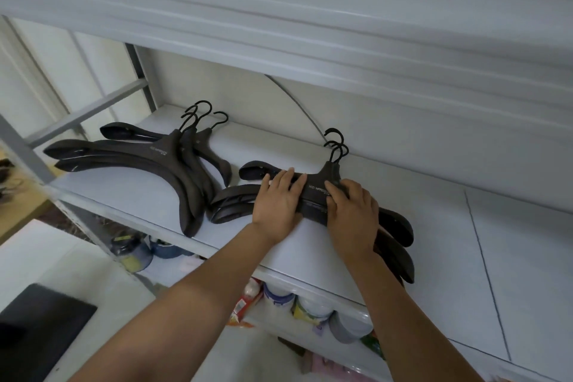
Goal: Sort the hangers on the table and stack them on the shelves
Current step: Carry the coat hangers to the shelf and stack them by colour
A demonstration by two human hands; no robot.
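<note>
Two stacks of black plastic hangers lie on a white shelf [434, 226]. The left stack [148, 161] lies by itself, hooks pointing to the back wall. Both my hands are on the right stack [314, 192], whose hooks [336, 146] also point to the back. My left hand [279, 200] lies flat with straight fingers on the stack's left arm. My right hand [352, 212] covers the middle of the stack, its fingers bent over the top hanger. The stack's right arms [400, 245] stick out past my right wrist towards the shelf's front edge.
Another shelf board [279, 18] hangs low overhead. Tubs and jars [310, 304] stand on the shelf below, with more containers [136, 251] to the left. A white surface with a black item [40, 326] is at lower left. The shelf's upright post [21, 149] is on the left.
</note>
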